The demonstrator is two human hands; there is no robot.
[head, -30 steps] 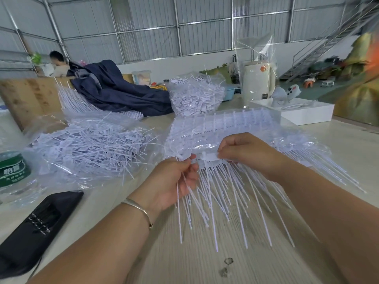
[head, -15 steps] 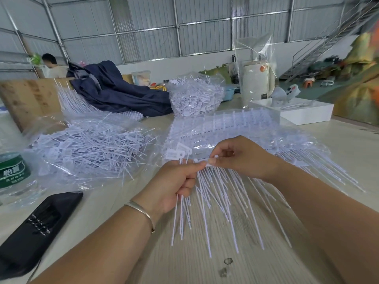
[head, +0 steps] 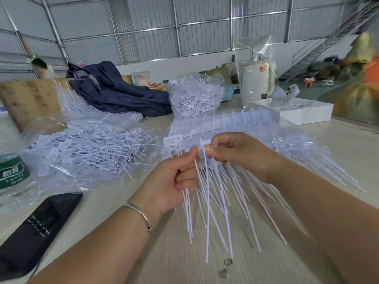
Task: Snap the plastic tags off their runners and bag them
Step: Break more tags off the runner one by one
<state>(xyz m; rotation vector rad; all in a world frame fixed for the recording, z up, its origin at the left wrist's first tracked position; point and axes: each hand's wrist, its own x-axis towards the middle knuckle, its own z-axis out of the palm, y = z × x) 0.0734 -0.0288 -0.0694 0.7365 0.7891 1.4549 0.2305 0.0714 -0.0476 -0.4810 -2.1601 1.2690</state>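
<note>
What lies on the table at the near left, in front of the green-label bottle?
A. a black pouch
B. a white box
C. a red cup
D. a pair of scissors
A: a black pouch lies flat on the table just in front of the green-label bottle.

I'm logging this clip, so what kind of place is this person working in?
Probably a small factory or warehouse workshop: corrugated metal walls, a metal staircase, and a long worktable with clear bags of loose white plastic tags.
</note>
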